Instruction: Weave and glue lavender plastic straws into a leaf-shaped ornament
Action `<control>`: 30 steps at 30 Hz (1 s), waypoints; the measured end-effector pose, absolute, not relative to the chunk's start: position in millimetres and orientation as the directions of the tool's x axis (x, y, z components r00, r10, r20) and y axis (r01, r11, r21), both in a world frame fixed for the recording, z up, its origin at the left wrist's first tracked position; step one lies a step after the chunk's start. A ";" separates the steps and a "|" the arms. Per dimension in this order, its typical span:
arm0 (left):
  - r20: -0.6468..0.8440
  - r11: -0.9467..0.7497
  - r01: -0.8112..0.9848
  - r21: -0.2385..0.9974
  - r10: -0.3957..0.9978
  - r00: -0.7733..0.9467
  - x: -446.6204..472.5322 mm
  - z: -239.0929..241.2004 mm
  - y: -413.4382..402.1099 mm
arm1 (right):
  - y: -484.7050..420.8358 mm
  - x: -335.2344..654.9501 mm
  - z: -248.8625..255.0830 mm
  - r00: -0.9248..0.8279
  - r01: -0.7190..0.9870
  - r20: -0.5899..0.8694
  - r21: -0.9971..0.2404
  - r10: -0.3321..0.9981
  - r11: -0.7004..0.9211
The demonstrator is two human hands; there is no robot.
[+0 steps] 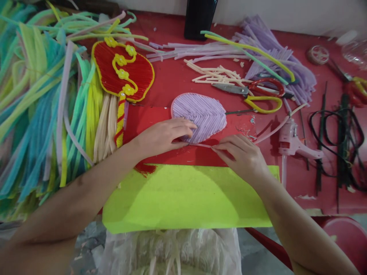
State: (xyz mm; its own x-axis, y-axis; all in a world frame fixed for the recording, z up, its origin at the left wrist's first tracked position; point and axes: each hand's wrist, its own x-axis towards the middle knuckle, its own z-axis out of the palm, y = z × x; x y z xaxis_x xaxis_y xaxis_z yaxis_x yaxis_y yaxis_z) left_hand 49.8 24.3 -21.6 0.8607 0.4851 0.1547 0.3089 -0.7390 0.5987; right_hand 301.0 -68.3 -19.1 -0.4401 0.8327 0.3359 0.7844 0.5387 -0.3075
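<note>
A purple leaf-shaped piece (200,110), made of slanted rows of fuzzy pipe cleaners with a thin dark stem on its right, lies on the red table. My left hand (174,133) rests over its lower left edge, thumb and fingers closed on that edge. A pale pink pipe cleaner (202,145) runs along the lower rim from my left thumb to my right hand (239,152), which pinches it between thumb and fingertips. Its loose end trails out past the right hand toward the glue gun. My left fingers hide part of the leaf's edge.
A red fan-shaped piece (137,72) with yellow trim and bundles of coloured pipe cleaners (34,95) lie left. Scissors (258,93) and purple pipe cleaners (266,49) are behind. A glue gun (289,139) and dark wires (342,145) sit right; a lime-green sheet (189,198) is in front.
</note>
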 end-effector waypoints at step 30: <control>0.163 -0.745 0.259 0.614 0.441 0.882 53.6 -20.7 35.8 | -51.5 313.2 -28.0 -0.505 0.736 0.422 -0.245 0.753 0.631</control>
